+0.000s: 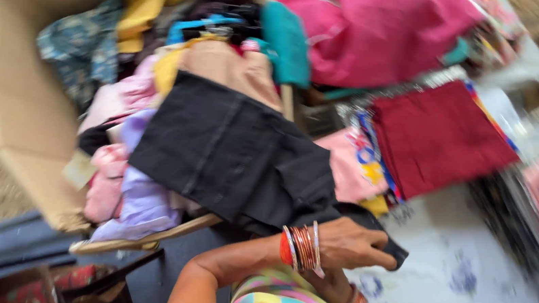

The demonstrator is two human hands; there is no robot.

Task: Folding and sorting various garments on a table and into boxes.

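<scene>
Both my arms bend in low, bangled wrists crossing. My left hand (354,245) lies palm down, fingers curled over the edge of the black garment (234,157) draped from the cardboard box (22,100) of clothes. My right hand is hidden beneath, its grip unclear; everything is motion-blurred.

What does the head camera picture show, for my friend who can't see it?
A person's left hand, wearing orange bangles, grips a black garment draped over the edge of a cardboard box stuffed with colourful clothes. A folded dark red cloth lies to the right.
</scene>
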